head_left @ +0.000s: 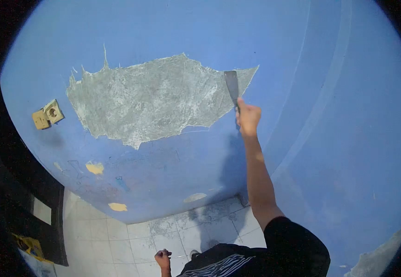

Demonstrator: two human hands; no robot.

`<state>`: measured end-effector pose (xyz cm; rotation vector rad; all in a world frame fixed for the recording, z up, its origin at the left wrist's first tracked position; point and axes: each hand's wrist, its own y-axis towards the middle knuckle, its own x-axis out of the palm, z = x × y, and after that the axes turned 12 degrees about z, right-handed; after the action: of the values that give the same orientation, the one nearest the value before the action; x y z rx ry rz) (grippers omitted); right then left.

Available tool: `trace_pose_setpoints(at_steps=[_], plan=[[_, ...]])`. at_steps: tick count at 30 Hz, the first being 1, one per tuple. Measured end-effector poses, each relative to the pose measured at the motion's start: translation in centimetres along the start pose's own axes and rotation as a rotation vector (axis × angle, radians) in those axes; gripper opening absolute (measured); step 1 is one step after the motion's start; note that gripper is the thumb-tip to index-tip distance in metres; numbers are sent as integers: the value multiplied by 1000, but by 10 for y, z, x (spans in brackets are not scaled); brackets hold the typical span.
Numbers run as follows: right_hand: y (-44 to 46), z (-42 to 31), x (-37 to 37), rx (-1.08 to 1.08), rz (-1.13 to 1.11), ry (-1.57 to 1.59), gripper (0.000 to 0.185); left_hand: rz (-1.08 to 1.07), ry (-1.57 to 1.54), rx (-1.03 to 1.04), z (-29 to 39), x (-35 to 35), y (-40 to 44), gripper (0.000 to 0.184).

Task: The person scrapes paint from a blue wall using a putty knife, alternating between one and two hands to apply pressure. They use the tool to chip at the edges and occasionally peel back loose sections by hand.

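Note:
My right hand [249, 118] is wrapped round the handle of a putty knife [231, 85], arm stretched up toward the wall. The broad dark blade points upward and lies over the right part of a bare grey patch [149, 99], where the blue paint is gone. Jagged paint edges surround this patch. Low in the view, my left hand [163, 259] hangs near my body with its fingers curled. Whether it holds anything cannot be made out.
Left of the patch, a socket [53, 112] and a switch [40, 119] sit on the blue wall [209, 161]. Grey flakes [163, 225] litter the white tiled floor [117, 240]. Dark furniture [48, 231] stands at left. Another bare patch [378, 258] shows at lower right.

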<state>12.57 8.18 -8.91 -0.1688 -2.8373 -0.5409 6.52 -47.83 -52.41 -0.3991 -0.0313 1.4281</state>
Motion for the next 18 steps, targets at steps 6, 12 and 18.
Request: trace_pose_setpoints(at_steps=[6,12,18], plan=[[-14,6,-6,189,5,239,41,30,-44,-41,-14,-14,1,25],[0,14,-4,-67,-14,87,44,101,-69,-7,-4,-18,11,25],[4,-9,1,49,39,135,45,66,-28,-53,0,-7,12,25]])
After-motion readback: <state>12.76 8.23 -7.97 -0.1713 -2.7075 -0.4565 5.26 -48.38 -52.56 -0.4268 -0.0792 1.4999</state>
